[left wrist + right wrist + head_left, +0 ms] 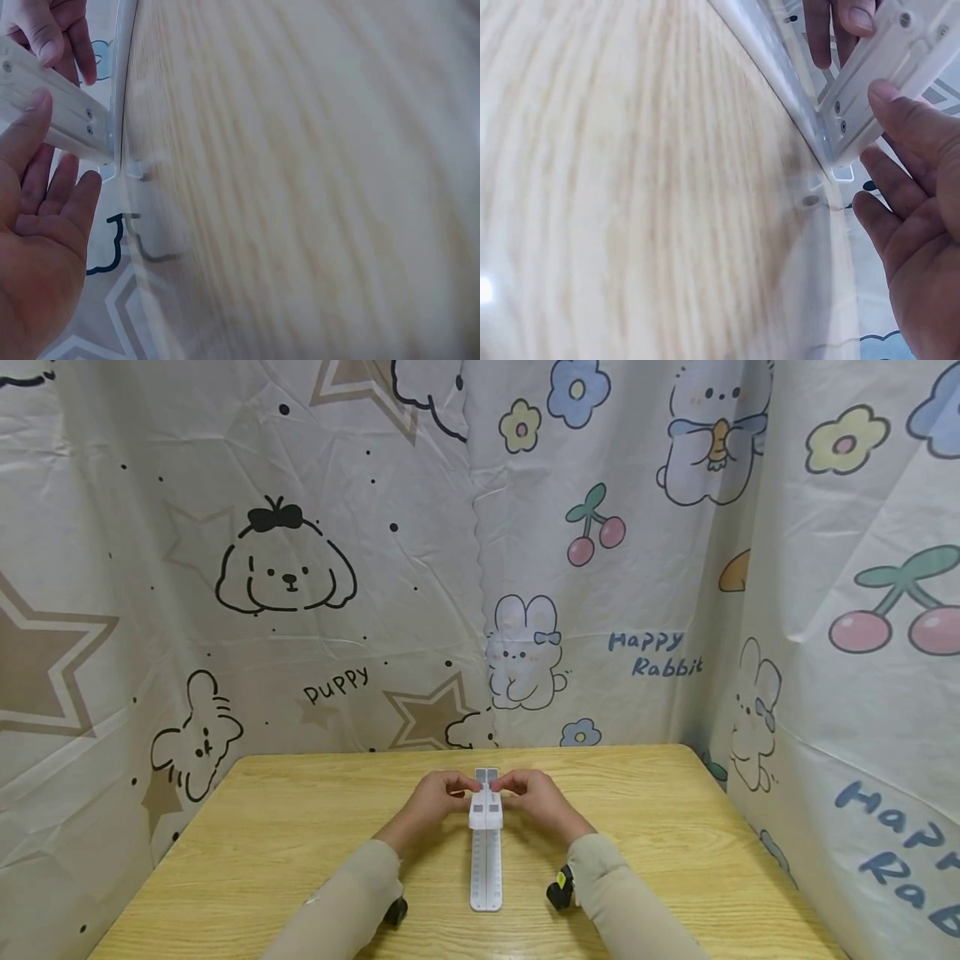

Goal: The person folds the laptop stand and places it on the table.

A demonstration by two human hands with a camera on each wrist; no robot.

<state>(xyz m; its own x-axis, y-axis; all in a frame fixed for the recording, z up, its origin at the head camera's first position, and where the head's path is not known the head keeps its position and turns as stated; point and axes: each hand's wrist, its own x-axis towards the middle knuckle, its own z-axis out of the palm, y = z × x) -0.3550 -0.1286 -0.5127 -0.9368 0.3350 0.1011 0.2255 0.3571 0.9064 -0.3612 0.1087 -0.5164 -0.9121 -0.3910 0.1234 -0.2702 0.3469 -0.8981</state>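
Observation:
A white folding stand (486, 872), apparently for a laptop, lies lengthwise on the table, with a seam down its middle and grey pads at its far end. Its raised part (485, 818) leans up from the base, and screws show on this part (855, 105) in the right wrist view. My left hand (431, 800) pinches the left edge of the raised part near its top. Opposite it, my right hand (538, 797) pinches the right edge. The left thumb (28, 124) lies on the part's face, with the fingers behind.
The wood-grain table (300, 827) extends to both sides of the stand. Behind and beside it hangs a printed cloth (420, 635) with cartoon animals and stars. Black wrist-worn devices, such as the right one (560, 889), sit under the sleeves.

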